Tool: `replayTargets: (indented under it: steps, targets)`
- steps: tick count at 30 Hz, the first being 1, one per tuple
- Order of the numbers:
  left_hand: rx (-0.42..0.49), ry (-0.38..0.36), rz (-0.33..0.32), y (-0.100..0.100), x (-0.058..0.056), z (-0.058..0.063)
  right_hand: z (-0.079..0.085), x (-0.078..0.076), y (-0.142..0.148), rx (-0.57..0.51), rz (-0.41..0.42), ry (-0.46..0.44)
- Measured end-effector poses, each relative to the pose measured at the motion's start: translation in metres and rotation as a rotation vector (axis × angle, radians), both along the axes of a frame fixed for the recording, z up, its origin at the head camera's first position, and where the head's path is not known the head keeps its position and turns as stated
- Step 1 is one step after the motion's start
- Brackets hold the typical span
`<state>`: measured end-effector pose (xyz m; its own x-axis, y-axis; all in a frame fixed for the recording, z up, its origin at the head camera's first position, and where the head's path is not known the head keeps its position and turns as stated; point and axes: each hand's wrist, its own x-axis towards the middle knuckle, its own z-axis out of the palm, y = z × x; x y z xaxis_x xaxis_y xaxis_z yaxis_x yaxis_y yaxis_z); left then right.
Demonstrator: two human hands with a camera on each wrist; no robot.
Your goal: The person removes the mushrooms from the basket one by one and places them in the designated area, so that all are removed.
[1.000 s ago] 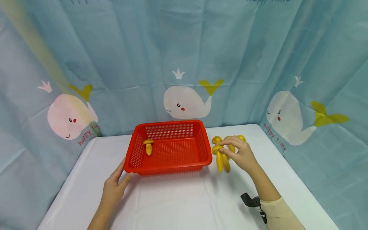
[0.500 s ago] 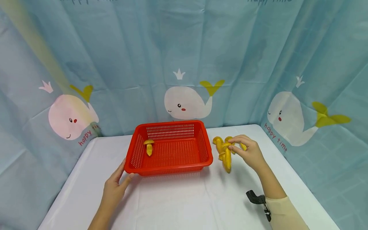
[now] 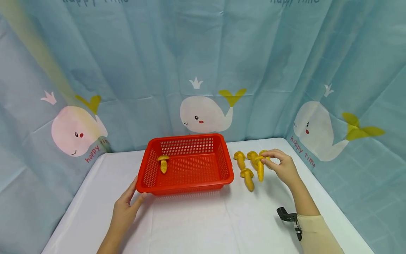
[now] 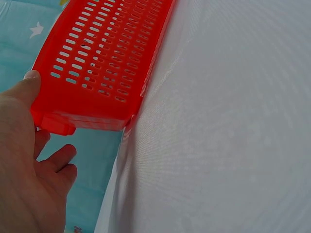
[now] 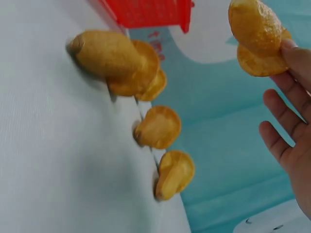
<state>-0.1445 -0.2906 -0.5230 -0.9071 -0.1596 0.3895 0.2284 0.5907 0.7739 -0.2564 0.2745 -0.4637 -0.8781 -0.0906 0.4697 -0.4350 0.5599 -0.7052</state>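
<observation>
My right hand (image 3: 280,167) pinches the cap of a yellow mushroom (image 5: 257,34) between thumb and fingertips, its stem hanging down in the head view. Several more yellow mushrooms lie on the table around it, among them one nearest the front (image 3: 248,181) and one close to the basket (image 3: 240,161). At the left, my left hand (image 3: 125,208) grips the near left corner of the red plastic basket (image 4: 82,104), thumb on the rim and fingers below it. Inside the basket, toward its left side, lies one mushroom (image 3: 163,164).
A white cloth covers the table (image 3: 190,222). Behind it hangs a blue curtain (image 3: 263,70) printed with whales, close to the table's back and side edges. A black camera mount (image 3: 287,215) sticks out from the right sleeve.
My right hand has moved right with the pinched mushroom, bringing the front mushroom and the ones beside the basket into fuller view. The left hand and the basket have stayed in place.
</observation>
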Motion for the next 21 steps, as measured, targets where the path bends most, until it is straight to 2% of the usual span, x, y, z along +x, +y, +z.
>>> replayTargets:
  steps: [7,12,21]
  targets:
    - [-0.003,0.017,-0.005,0.0,-0.001,-0.001,-0.011,-0.005,0.01,0.014,-0.021,-0.052]
    - [-0.014,-0.014,0.008,0.001,0.0,0.001,-0.018,-0.008,0.015,0.042,-0.033,-0.087]
    - [-0.033,-0.032,0.015,0.0,0.0,0.0,-0.029,-0.015,0.023,0.077,-0.008,-0.083]
